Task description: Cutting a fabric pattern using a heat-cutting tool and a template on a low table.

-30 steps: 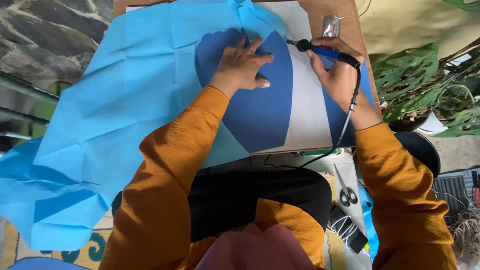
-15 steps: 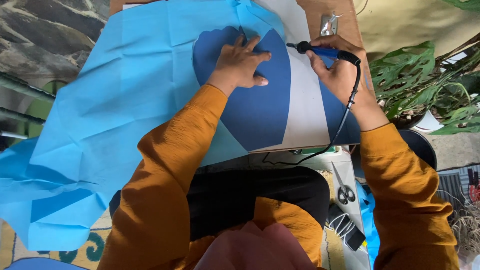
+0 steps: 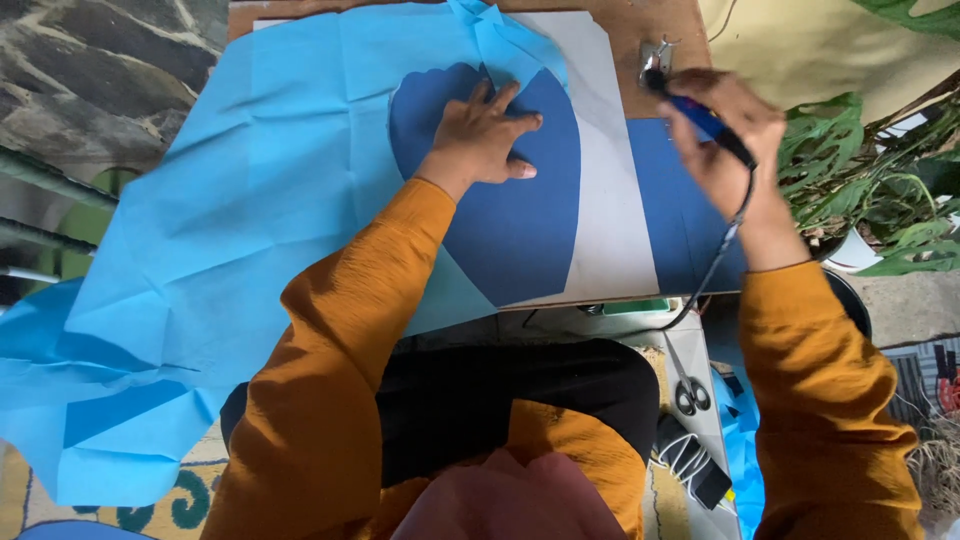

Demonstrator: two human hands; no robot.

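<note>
Your left hand [image 3: 485,140] lies flat and unclenched, fingers spread, on the dark blue shape [image 3: 510,215] that rests on the white board [image 3: 610,200]. The light blue sheet [image 3: 250,210] spreads away from the board's left edge. Your right hand [image 3: 730,150] is clenched around a corded blue tool [image 3: 700,118], off the board's upper right corner. Scissors [image 3: 690,390] lie below the board.

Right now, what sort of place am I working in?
Probably a home craft spot on a floor by a garden: stone paving, leafy plants, and a low board spread with blue fabric.
</note>
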